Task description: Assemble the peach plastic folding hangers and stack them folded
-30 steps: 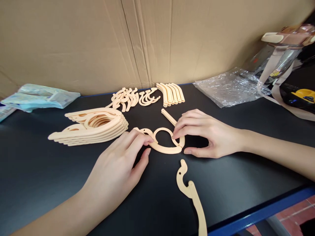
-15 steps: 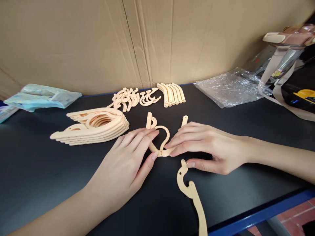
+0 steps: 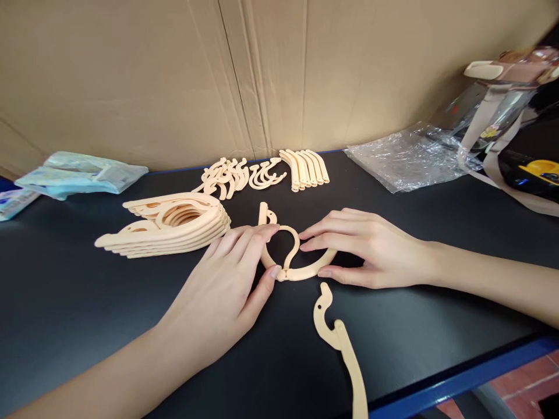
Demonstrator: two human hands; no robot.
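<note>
A cream plastic folding hanger (image 3: 305, 272) lies on the black table, its two curved arms joined at the near end and its hook (image 3: 296, 238) curling between them. My left hand (image 3: 231, 262) grips the left arm, thumb by the joint and fingertips near the hook's far bend. With my right hand (image 3: 367, 250) I hold the right arm, thumb on the near side and fingers reaching inside the curve; that arm's far end is hidden. Nearer me, apart from both hands, lies a loose hanger arm (image 3: 356, 366) with a notched hook-shaped piece (image 3: 323, 317) at its top.
A stack of folded hangers (image 3: 174, 233) sits left. Behind are loose hooks (image 3: 225, 174) and a row of hanger arms (image 3: 304, 169). A clear plastic bag (image 3: 402, 160) and a strapped bottle (image 3: 502, 105) stand right, a tissue pack (image 3: 82, 174) far left. Cardboard (image 3: 152, 81) rises behind.
My right hand has shifted its hold: the thumb moved up from beside the loose arm onto the hanger's right arm. My left hand has stayed nearly in place.
</note>
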